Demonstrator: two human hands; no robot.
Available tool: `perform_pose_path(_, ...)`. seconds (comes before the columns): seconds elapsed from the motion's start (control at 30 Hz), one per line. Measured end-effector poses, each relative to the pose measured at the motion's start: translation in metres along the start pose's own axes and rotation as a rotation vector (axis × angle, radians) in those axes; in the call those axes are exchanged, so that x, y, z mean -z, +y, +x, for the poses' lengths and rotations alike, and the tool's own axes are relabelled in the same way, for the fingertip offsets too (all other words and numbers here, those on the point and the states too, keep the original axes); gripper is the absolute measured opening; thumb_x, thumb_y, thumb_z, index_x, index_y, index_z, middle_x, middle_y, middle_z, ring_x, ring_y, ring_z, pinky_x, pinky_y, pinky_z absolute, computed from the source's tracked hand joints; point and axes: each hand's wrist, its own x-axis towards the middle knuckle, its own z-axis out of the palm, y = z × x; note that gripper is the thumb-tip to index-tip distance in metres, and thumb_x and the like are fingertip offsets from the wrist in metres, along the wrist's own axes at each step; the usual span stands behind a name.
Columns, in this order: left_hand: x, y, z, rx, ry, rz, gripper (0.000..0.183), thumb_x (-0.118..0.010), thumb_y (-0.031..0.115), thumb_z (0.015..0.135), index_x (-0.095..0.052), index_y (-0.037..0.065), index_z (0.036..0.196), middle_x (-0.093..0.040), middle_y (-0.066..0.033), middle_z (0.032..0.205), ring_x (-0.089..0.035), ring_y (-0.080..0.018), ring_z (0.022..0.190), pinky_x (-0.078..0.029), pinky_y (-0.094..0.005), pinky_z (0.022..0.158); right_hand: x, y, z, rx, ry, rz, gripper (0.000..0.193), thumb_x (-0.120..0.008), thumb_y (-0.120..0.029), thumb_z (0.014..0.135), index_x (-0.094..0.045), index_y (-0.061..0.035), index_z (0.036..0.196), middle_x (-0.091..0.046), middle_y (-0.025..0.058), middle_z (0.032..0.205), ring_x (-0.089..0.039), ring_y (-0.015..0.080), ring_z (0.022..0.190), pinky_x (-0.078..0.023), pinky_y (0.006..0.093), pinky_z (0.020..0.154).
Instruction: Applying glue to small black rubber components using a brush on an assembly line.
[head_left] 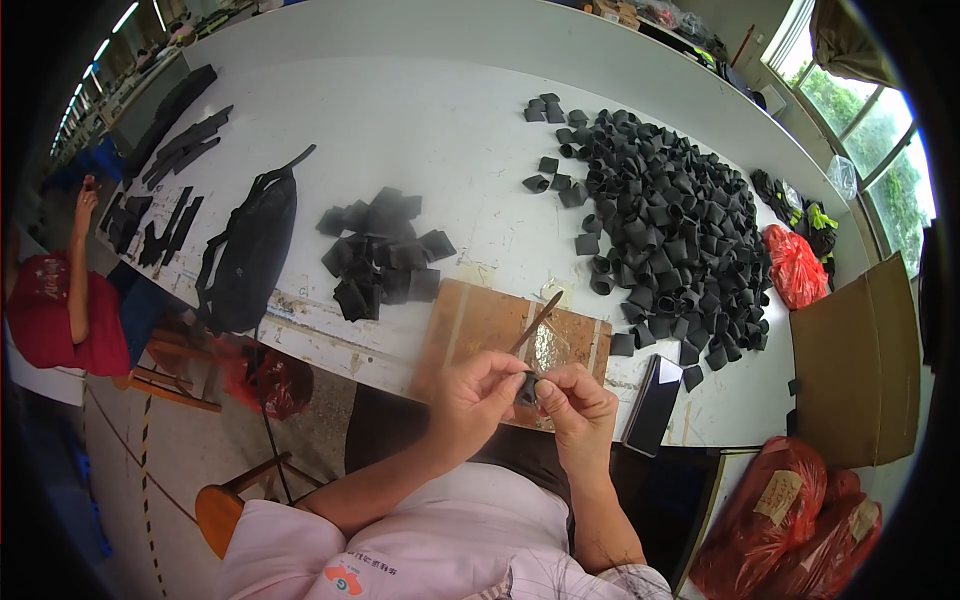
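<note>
Close in front of my body, both hands pinch one small black fabric piece (527, 390). My left hand (470, 400) grips it from the left and my right hand (580, 408) from the right, thumbs and forefingers nearly meeting. A thin brown stick (537, 322) slants up and away from beside the left fingertips; whether that hand holds it I cannot tell. Below the hands is a brown board (470, 320) with clear tape across it. Left of the board lies a loose pile of flat black fabric pieces (385, 250). A large heap of black tube-shaped pieces (670, 220) covers the table to the right.
A dark phone (654, 405) lies right of the board. Farther left on the white table (400, 110) are a black bag (255, 240) and black strips (185, 150). A cardboard sheet (860, 360) and red plastic bags (775, 510) stand at right. Another person (75, 300) is at far left.
</note>
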Motion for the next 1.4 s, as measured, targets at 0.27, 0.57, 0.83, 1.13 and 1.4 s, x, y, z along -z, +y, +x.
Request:
perform_pose_path(0.27,-0.005,0.001,0.0,-0.1,0.033,-0.004,0.012,-0.056,0.001,0.084,-0.055,-0.002,0.095,-0.058,-0.0009,0.066,-0.049,-0.002,0.053,-0.04,-0.0163,0.047,-0.007,-0.011,0.007,-0.038,0.048,0.1,0.01,-0.061,-0.008,0.081,-0.059,0.0003,0.075,-0.054,0.001,0.069,-0.047,0.0068,0.057,-0.039,0.0185,0.053)
perform_pose_path(0.57,-0.007,0.017,0.007,-0.092,-0.104,-0.099,0.014,-0.055,-0.002,0.082,-0.053,-0.005,0.096,-0.057,-0.0028,0.065,-0.052,-0.0035,0.054,-0.041,-0.0162,0.047,-0.011,-0.012,0.014,0.366,0.14,-0.235,0.011,-0.057,-0.007,0.084,-0.058,-0.0007,0.075,-0.053,0.001,0.072,-0.046,0.0063,0.06,-0.037,0.0201,0.055)
perform_pose_path(0.83,0.004,0.031,0.024,0.046,-0.137,-0.463,0.016,-0.052,-0.003,0.081,-0.053,0.0,0.097,-0.058,-0.0046,0.078,-0.044,-0.002,0.049,-0.035,-0.015,0.041,-0.01,-0.026,0.022,0.023,-0.05,0.12,0.017,-0.054,-0.019,0.088,-0.055,-0.0023,0.084,-0.051,0.0009,0.069,-0.045,0.0077,0.058,-0.038,0.0194,0.053)
perform_pose_path(1.13,0.015,0.043,0.039,0.387,-0.553,-1.147,0.024,-0.052,0.001,0.082,-0.048,0.002,0.105,-0.055,-0.0053,0.077,-0.031,-0.0013,0.038,-0.025,-0.0131,0.035,-0.012,-0.055,0.033,-0.147,-0.253,0.397,0.018,-0.055,-0.018,0.086,-0.056,-0.0006,0.087,-0.051,0.0032,0.07,-0.044,0.0082,0.058,-0.035,0.0195,0.049)
perform_pose_path(1.4,0.015,0.07,0.06,0.247,-0.413,-0.744,0.031,-0.054,0.002,0.082,-0.045,-0.002,0.112,-0.055,-0.0026,0.073,-0.032,0.0006,0.04,-0.024,-0.0134,0.035,-0.015,-0.078,0.05,-0.061,-0.218,0.148,0.019,-0.057,-0.023,0.085,-0.056,-0.0058,0.076,-0.048,-0.0052,0.062,-0.037,0.0024,0.053,-0.029,0.0178,0.049)
